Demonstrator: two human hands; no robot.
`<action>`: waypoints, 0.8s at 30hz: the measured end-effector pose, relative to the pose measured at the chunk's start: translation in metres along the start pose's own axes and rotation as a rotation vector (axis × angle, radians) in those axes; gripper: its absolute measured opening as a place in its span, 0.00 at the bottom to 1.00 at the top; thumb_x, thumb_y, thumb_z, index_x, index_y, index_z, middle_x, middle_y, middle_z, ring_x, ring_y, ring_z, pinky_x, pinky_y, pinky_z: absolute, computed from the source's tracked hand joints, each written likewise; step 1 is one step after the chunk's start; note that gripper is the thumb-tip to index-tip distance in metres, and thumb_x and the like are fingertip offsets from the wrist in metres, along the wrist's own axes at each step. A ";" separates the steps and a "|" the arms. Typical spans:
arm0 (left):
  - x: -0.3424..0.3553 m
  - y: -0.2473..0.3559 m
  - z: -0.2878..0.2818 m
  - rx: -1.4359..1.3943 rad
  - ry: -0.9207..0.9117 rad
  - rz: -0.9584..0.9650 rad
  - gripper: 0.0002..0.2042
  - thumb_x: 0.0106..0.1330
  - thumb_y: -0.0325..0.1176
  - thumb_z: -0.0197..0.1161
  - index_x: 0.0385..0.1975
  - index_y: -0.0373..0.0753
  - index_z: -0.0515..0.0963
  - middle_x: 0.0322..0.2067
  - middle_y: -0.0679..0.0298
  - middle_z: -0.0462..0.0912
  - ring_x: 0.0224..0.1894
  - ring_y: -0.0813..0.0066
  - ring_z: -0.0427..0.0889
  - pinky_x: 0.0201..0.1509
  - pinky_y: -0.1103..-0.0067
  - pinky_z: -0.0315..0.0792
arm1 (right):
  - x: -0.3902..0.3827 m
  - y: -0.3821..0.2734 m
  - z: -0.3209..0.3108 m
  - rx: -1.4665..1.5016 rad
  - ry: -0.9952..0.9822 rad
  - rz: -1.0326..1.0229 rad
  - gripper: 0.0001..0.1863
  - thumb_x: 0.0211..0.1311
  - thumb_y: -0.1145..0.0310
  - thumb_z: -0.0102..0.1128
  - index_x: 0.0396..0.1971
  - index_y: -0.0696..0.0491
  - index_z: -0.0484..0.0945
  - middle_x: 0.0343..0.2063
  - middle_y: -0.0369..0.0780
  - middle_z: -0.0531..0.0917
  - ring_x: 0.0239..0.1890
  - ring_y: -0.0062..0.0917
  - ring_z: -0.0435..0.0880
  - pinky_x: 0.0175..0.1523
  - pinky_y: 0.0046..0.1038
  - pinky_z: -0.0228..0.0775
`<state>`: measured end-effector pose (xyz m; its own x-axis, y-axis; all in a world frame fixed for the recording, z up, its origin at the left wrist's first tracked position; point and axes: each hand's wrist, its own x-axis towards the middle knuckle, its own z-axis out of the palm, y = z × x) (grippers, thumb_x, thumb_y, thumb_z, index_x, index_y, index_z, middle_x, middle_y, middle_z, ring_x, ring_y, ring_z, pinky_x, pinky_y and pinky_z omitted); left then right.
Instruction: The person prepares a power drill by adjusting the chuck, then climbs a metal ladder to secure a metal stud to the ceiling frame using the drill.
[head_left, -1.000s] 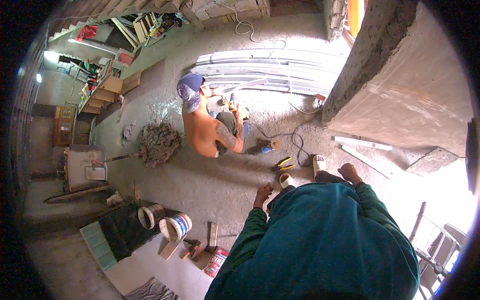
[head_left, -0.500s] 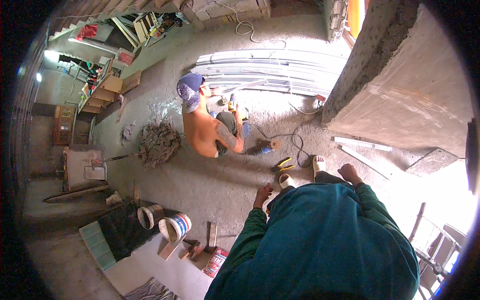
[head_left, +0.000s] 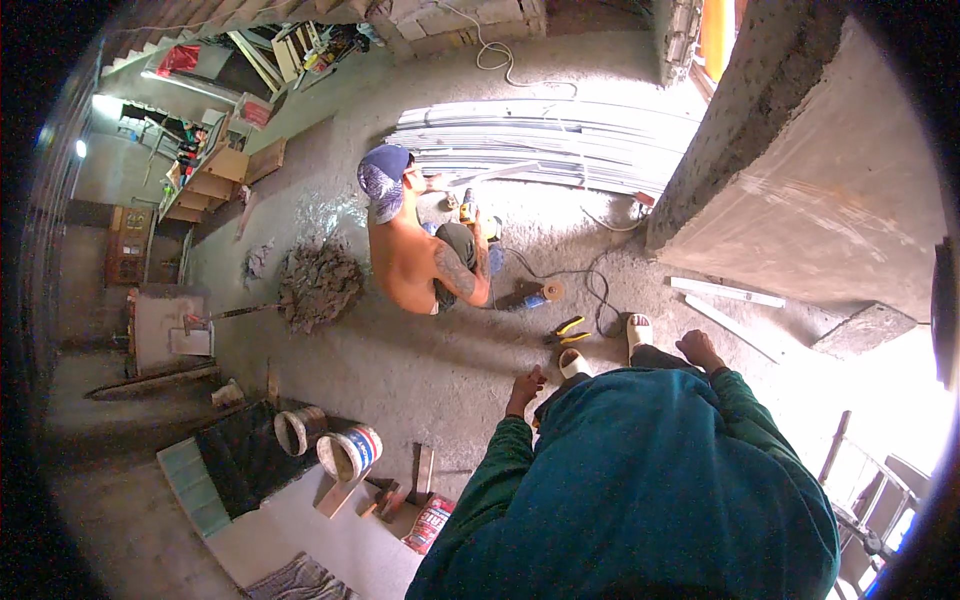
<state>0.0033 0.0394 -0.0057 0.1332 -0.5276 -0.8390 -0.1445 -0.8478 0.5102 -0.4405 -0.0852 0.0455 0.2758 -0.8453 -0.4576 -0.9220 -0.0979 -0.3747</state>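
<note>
Grip of left hand (head_left: 526,389) and right hand (head_left: 699,350): fingers curled, no object visible in either; how tightly they close cannot be told. Pliers (head_left: 571,325) lie on the floor (head_left: 430,370) just beyond the left sandal (head_left: 573,362), handles splayed, apparently because nothing presses them together. Nearby rests a grinder (head_left: 533,300), beside a slack cord (head_left: 603,285). A crouching co-worker (head_left: 405,260) holds a drill (head_left: 468,206) near stacked strips (head_left: 540,140), presumably kept close for easy reach.

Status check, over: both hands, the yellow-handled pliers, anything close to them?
Left hand, right hand: loosely curled, nothing visibly held. Yellow-handled pliers: on floor, handles spread. Close by: left sandal, blue disc tool.
</note>
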 end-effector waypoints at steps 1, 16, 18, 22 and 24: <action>0.002 -0.001 0.000 -0.001 -0.002 0.006 0.28 0.64 0.61 0.48 0.36 0.38 0.81 0.35 0.62 0.83 0.31 0.73 0.79 0.32 0.73 0.71 | 0.000 0.002 -0.001 -0.030 0.005 -0.070 0.20 0.54 0.56 0.51 0.17 0.58 0.78 0.24 0.52 0.80 0.30 0.47 0.80 0.40 0.45 0.72; -0.006 0.014 0.004 0.043 0.023 0.038 0.33 0.63 0.63 0.45 0.36 0.35 0.81 0.35 0.58 0.84 0.33 0.68 0.82 0.27 0.73 0.72 | -0.003 0.000 0.000 0.092 0.046 0.084 0.20 0.50 0.55 0.53 0.15 0.59 0.78 0.23 0.53 0.79 0.29 0.48 0.79 0.38 0.46 0.71; -0.006 0.014 0.004 0.033 0.033 0.037 0.33 0.63 0.63 0.45 0.36 0.35 0.81 0.35 0.58 0.84 0.33 0.69 0.83 0.27 0.73 0.72 | -0.002 0.001 0.001 0.076 0.039 0.070 0.20 0.50 0.55 0.53 0.15 0.59 0.78 0.23 0.53 0.79 0.29 0.48 0.79 0.38 0.46 0.71; -0.004 0.013 0.004 0.040 0.028 0.033 0.33 0.63 0.64 0.44 0.36 0.35 0.81 0.35 0.58 0.84 0.33 0.69 0.82 0.26 0.74 0.71 | -0.002 0.006 0.007 0.017 0.045 0.033 0.20 0.52 0.56 0.50 0.16 0.59 0.78 0.23 0.53 0.79 0.29 0.48 0.79 0.39 0.47 0.71; -0.003 0.014 0.005 0.052 0.027 0.024 0.33 0.63 0.64 0.44 0.36 0.35 0.81 0.35 0.58 0.84 0.33 0.69 0.82 0.26 0.74 0.71 | 0.000 0.010 0.010 -0.016 0.038 0.009 0.20 0.52 0.56 0.50 0.16 0.59 0.78 0.23 0.53 0.80 0.29 0.48 0.79 0.39 0.47 0.72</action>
<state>-0.0041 0.0297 0.0028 0.1558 -0.5496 -0.8208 -0.1985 -0.8314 0.5190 -0.4469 -0.0811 0.0336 0.2578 -0.8653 -0.4300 -0.9284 -0.0985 -0.3582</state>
